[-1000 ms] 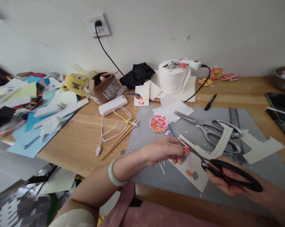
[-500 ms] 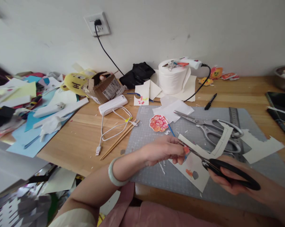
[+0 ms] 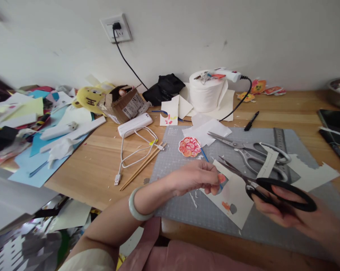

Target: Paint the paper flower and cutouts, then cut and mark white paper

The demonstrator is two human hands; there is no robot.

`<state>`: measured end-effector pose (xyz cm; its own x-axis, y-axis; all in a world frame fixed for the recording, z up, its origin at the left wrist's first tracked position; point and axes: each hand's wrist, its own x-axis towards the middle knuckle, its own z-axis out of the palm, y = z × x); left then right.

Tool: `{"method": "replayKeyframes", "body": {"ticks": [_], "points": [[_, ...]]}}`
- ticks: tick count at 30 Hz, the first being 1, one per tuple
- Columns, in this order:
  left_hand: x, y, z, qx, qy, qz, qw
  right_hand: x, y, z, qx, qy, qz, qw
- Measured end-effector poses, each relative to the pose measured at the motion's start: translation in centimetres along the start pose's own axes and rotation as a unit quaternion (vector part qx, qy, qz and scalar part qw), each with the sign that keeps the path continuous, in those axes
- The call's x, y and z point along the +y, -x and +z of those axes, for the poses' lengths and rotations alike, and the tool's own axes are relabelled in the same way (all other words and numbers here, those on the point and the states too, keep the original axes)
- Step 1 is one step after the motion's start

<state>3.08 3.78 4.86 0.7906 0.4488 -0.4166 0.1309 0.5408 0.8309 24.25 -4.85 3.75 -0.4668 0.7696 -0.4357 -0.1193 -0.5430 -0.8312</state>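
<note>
My left hand point(image 3: 199, 177) is closed, pinching a small orange-and-blue paper piece point(image 3: 221, 178) above the cutting mat. Fingers of my right hand point(image 3: 283, 210) wrap round the handles of black scissors point(image 3: 250, 183), whose blades are slightly parted and point up and left, apart from the paper piece. Beneath both hands lies a cream card point(image 3: 239, 203) with an orange patch and a hole. A red-and-pink scalloped cutout point(image 3: 189, 146) rests beyond my left hand. Large grey scissors point(image 3: 243, 146) lie on the mat, partly under a cream paper strip point(image 3: 268, 162).
Grey cutting mat point(image 3: 170, 158) covers the desk front. Behind it stand a paper roll with a glue gun on top point(image 3: 205, 92) and a cardboard box point(image 3: 123, 105). A white power bank point(image 3: 134, 125), cable and chopsticks point(image 3: 143, 166) lie left; paper scraps point(image 3: 311, 173) lie right.
The black scissors in my right hand have moved right and up, away from the small piece, and their blades have parted. My left hand has barely moved.
</note>
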Motion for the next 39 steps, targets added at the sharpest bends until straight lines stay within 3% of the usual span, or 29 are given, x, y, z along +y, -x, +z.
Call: {"method": "replayKeyframes", "body": {"ticks": [3,11,17,21,30,39], "points": [[0.2,0.0,0.1,-0.012,-0.038,-0.011,0.999,0.0,0.1,-0.3,-0.068,-0.02,0.021,0.997],[0.6,0.0,0.3,-0.054,-0.063,-0.035,0.996,0.7,0.2,-0.9,-0.103,-0.012,0.034,0.994],[0.4,0.0,0.3,-0.074,-0.045,-0.048,0.995,0.7,0.2,-1.1,-0.092,-0.02,0.063,0.994],[0.1,0.0,0.1,-0.083,-0.021,-0.061,0.994,0.2,0.1,-0.9,-0.119,0.004,0.084,0.989],[-0.2,-0.2,-0.1,-0.092,0.001,-0.076,0.993,-0.8,0.0,0.2,-0.06,0.091,0.112,0.988],[-0.4,-0.3,-0.2,-0.091,-0.001,-0.083,0.992,0.0,-0.2,-0.8,-0.071,0.097,0.122,0.985]]}}
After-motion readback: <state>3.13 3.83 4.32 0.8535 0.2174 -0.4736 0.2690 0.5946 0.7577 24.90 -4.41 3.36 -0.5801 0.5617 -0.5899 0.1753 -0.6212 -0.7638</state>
